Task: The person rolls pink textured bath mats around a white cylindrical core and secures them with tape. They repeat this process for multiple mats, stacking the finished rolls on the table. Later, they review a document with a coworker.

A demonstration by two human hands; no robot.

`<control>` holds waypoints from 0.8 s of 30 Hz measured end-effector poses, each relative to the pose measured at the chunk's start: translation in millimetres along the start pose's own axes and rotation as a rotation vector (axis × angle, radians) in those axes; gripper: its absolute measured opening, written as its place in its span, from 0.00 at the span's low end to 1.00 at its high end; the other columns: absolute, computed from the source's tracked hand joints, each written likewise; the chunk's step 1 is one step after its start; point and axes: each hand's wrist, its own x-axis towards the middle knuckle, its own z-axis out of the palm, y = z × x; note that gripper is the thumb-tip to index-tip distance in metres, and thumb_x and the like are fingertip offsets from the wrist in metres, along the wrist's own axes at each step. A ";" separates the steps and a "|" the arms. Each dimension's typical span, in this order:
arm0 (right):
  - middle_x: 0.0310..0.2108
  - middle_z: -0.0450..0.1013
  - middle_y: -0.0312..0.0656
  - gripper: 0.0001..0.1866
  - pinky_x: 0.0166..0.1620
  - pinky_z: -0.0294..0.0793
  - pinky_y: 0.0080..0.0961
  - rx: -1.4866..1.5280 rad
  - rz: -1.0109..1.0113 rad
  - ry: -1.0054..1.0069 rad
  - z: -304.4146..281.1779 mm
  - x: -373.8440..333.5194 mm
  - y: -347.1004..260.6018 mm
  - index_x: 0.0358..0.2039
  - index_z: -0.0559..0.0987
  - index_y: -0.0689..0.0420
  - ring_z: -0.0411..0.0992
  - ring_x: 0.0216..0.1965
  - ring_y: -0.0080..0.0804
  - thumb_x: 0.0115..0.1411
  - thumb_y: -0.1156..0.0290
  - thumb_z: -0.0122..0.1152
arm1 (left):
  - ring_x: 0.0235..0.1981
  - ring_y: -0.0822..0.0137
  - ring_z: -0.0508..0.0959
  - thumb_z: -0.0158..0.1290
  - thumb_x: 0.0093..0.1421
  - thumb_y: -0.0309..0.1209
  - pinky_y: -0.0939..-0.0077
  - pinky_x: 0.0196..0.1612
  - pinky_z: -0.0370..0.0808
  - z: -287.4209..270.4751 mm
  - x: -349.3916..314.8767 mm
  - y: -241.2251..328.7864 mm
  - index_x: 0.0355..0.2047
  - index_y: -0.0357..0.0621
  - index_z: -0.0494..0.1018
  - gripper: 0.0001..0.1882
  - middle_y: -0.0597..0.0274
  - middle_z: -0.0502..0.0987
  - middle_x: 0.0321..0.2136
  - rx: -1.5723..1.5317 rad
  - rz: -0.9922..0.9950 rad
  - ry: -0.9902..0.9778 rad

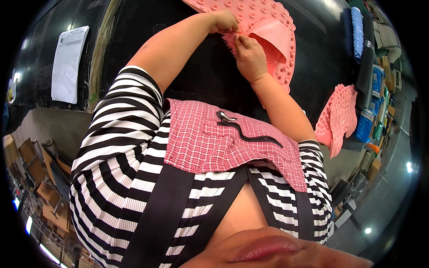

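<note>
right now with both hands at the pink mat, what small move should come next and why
I'd perhaps steady the pink mat with the left hand and ease the right hand slightly aside: the fingers of both meet at the mat's bristles, near the smooth pink flap, and hide what lies between them.

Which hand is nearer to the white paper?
Left: the left hand is at the pink mat, right of the white paper; the right hand is there too, farther right.
</note>
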 end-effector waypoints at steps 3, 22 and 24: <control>0.49 0.74 0.48 0.17 0.51 0.76 0.37 -0.011 -0.049 -0.023 -1.7 0.0 4.7 0.49 0.79 0.66 0.75 0.47 0.46 0.59 0.75 0.60 | 0.26 0.76 0.74 0.61 0.58 0.23 0.80 0.31 0.74 2.4 4.9 -3.5 0.54 0.42 0.75 0.22 0.66 0.77 0.30 -0.018 -0.017 0.046; 0.49 0.80 0.46 0.14 0.55 0.78 0.35 0.291 0.237 0.229 2.8 -14.7 -0.9 0.45 0.86 0.56 0.78 0.50 0.44 0.59 0.76 0.63 | 0.22 0.82 0.69 0.59 0.60 0.24 0.88 0.23 0.62 -13.5 -7.7 -3.1 0.49 0.45 0.71 0.16 0.72 0.75 0.28 0.052 0.075 -0.159; 0.49 0.79 0.47 0.14 0.55 0.78 0.36 0.205 0.167 0.212 0.2 -12.2 -1.4 0.46 0.84 0.57 0.78 0.49 0.45 0.59 0.75 0.63 | 0.21 0.82 0.68 0.58 0.62 0.26 0.87 0.22 0.61 -13.6 -6.0 -0.7 0.47 0.44 0.71 0.14 0.72 0.75 0.26 0.083 0.059 -0.167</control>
